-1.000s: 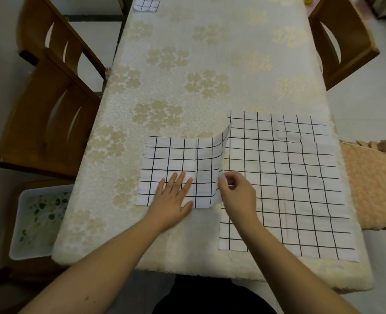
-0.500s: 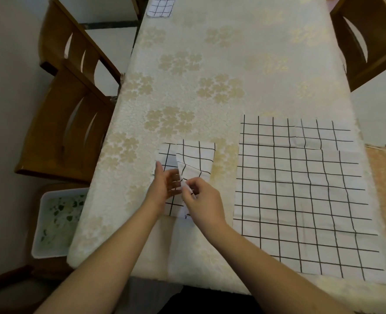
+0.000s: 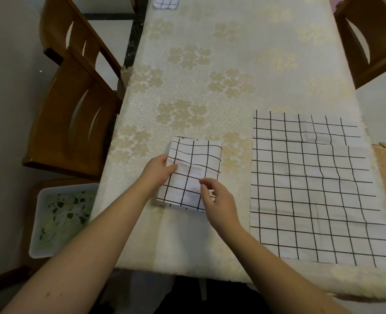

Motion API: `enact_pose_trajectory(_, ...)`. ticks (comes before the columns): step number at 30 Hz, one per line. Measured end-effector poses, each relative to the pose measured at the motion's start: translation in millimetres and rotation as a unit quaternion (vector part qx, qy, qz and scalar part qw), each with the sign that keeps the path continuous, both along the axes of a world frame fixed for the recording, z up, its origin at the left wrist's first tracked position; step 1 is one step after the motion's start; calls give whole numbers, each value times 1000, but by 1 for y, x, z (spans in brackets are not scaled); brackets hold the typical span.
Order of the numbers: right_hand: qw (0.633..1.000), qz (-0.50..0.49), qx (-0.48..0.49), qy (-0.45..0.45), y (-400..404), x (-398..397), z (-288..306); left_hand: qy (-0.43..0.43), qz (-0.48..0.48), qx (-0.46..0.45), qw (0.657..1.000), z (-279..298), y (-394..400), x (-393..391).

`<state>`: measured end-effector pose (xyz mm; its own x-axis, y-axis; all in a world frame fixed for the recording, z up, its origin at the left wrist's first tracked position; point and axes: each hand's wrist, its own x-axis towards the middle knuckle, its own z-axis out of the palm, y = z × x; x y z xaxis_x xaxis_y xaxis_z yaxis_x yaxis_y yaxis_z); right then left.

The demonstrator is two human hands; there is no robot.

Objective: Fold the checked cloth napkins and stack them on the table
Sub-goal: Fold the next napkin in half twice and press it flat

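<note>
L hand [image 3: 159, 169] pinches folded napkin's [image 3: 193, 173] left edge, prob to keep layers square on table [image 3: 210, 53]. R hand [image 3: 219, 200] pinches its near-right corner. Unfolded napkins [image 3: 312, 189] wait flat, just right.

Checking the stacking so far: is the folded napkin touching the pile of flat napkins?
Apart. The head view shows a strip of bare tablecloth between the folded napkin and the flat napkins.

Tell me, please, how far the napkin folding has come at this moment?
Done: one folded napkin lies at the table's far end. In hand: the left hand grips a folded napkin; the right hand is at its near corner. Left: flat napkins beside it wait unfolded.
</note>
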<state>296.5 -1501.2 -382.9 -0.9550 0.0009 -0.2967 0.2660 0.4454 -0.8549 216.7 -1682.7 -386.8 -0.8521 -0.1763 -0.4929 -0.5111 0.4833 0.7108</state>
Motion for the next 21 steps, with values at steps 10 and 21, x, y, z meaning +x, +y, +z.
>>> enact_pose_trajectory(10, 986, -123, 56, -94, 8, -30, -32, -11, 54, -75, 996, -33, -23, 2)
enact_pose_trajectory(21, 959, -195, 76, -192, 2, -74, -36, -2, 22, -124, 992, -40, -21, -1)
